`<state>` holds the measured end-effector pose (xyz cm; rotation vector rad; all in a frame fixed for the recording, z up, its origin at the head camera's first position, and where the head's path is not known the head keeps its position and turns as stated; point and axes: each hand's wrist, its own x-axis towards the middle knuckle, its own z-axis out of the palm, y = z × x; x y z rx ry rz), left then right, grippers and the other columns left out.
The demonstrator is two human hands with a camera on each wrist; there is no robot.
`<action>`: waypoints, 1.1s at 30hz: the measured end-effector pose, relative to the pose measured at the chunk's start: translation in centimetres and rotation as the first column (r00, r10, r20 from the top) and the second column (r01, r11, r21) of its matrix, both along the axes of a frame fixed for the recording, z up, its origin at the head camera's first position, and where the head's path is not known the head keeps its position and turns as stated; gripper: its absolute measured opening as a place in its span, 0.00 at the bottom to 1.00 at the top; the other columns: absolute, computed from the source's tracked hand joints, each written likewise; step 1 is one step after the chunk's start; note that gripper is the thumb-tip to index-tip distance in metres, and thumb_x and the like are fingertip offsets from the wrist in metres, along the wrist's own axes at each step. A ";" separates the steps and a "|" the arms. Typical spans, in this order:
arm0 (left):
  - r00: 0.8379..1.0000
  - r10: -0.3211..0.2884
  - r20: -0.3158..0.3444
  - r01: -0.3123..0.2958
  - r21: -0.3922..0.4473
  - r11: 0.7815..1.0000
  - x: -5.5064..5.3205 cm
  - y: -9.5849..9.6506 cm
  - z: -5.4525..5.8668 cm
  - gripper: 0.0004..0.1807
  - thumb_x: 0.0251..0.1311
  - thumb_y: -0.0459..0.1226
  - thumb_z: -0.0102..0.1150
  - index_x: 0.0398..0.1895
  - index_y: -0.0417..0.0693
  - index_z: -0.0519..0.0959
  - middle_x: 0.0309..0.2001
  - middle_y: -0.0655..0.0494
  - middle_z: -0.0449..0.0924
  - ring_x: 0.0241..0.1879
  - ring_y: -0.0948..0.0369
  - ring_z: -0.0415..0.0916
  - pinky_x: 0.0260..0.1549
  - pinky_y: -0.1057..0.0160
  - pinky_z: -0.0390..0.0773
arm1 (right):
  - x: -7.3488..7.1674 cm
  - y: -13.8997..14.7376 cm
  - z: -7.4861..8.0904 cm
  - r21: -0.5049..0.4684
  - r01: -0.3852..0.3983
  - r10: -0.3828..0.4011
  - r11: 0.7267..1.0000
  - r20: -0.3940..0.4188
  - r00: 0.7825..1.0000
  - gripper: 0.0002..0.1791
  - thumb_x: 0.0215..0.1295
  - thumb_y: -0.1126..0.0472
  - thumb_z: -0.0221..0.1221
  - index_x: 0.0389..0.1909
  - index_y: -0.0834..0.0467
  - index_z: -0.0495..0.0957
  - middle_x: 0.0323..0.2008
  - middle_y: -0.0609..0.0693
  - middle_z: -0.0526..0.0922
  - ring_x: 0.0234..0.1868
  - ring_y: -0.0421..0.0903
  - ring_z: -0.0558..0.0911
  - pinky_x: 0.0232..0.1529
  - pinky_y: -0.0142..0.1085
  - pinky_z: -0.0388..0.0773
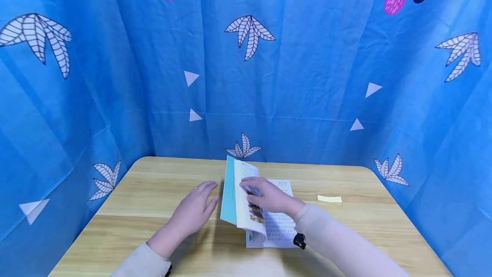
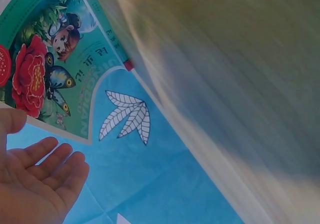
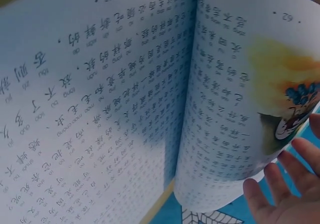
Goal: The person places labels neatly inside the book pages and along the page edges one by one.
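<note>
Here, a book (image 1: pixel 278 230) is open on the wooden worktop (image 1: pixel 115 234), near the middle. Its right side lies flat. Its left side is up in the air: the cover (image 1: pixel 229 195) and a bunch of pages (image 1: pixel 243 208) lean up, and the pages curl round at the bottom.

The right hand (image 1: pixel 267 195) reaches over the flat side and touches the lifted pages near their outer edge. Its fingers are loose and only a little bent. I cannot tell if they pinch the paper. The left hand (image 1: pixel 194 210) is on the other side, just beside the cover. Its fingers are almost straight, its thumb sticks out, and it has hold of nothing.

From the left wrist, you can see that the cover is green, with a big red flower (image 2: pixel 31 78) and a butterfly (image 2: pixel 60 77) on it. From the right wrist, you can see page 62 (image 3: pixel 225 93) with a bright picture (image 3: pixel 287 98), and page 63 (image 3: pixel 100 98) full of words. Both look upside down there.

A small pale yellow strip (image 1: pixel 329 200) lies on the worktop, to the right of the book. The person has pale sleeves (image 1: pixel 338 238). A blue curtain (image 1: pixel 307 63) with white leaves (image 1: pixel 251 35) and triangles (image 1: pixel 372 89) hangs behind and at both sides.
</note>
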<state>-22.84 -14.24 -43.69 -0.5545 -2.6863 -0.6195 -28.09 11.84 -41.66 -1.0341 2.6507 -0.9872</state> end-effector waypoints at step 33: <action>0.999 0.035 0.034 -0.036 0.036 0.999 -0.4 -1.9 -0.9 0.23 0.72 0.40 0.56 0.64 0.34 0.74 0.64 0.40 0.73 0.65 0.43 0.70 0.63 0.42 0.71 | -1.2 -2.0 -1.6 0.240 -0.077 0.114 0.968 -0.147 0.983 0.22 0.75 0.54 0.57 0.66 0.54 0.75 0.68 0.50 0.70 0.69 0.46 0.70 0.71 0.39 0.66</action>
